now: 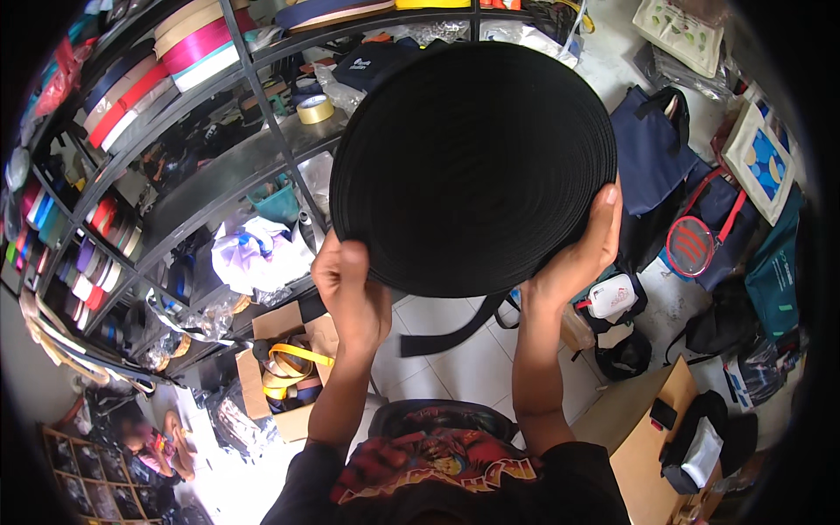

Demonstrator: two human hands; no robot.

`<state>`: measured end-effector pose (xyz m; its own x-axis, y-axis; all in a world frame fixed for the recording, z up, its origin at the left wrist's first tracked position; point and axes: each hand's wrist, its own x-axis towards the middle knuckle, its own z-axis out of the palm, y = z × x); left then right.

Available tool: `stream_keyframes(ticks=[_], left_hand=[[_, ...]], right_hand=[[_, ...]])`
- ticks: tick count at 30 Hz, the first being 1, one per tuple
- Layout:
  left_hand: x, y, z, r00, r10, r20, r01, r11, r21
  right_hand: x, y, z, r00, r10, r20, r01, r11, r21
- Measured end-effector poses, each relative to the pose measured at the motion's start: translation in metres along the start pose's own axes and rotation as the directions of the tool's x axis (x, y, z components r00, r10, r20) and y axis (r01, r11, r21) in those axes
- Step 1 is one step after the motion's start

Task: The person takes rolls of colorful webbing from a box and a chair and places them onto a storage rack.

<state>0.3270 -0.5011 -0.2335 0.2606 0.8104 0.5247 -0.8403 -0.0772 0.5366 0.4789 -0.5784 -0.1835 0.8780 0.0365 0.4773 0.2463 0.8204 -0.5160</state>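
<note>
A large flat roll of black webbing strap is held up in front of me, its round face filling the upper middle of the view. My left hand grips its lower left rim, thumb on the near side. On the lower right rim, my right hand is closed around the edge in the same way. The strap's loose end hangs below the roll, between my forearms. The fingers behind the roll are mostly hidden.
Black metal shelves with colourful ribbon rolls and a tape roll stand at left. Below them is a cardboard box of yellow strap. Bags line the right side, above a wooden table. A person sits at lower left.
</note>
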Motion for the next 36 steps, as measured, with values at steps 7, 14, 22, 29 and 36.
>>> stream_keyframes(ticks=[7, 14, 22, 29, 36], left_hand=[[0.0, 0.005, -0.001, 0.99, -0.071, 0.12, 0.062, 0.995, 0.082], [-0.004, -0.013, 0.041, 0.876, -0.034, -0.481, 0.085, 0.993, 0.084], [-0.004, -0.05, 0.051, 0.847, 0.042, -0.53, -0.174, 0.964, -0.202], [-0.008, -0.041, -0.007, 0.942, -0.005, -0.335, 0.007, 1.0, 0.004], [-0.011, 0.019, 0.0, 0.82, 0.114, -0.56, -0.008, 0.982, 0.188]], right_hand=[[0.034, 0.008, -0.011, 0.993, 0.047, 0.112, -0.051, 0.998, 0.032], [0.046, 0.013, -0.011, 0.938, 0.074, 0.338, 0.01, 0.971, -0.238], [-0.01, 0.049, 0.01, 0.919, -0.004, 0.393, 0.066, 0.987, -0.145], [0.008, 0.065, -0.003, 0.933, 0.179, 0.311, -0.225, 0.967, 0.119], [0.002, 0.056, 0.003, 0.783, 0.157, 0.602, -0.142, 0.987, -0.072]])
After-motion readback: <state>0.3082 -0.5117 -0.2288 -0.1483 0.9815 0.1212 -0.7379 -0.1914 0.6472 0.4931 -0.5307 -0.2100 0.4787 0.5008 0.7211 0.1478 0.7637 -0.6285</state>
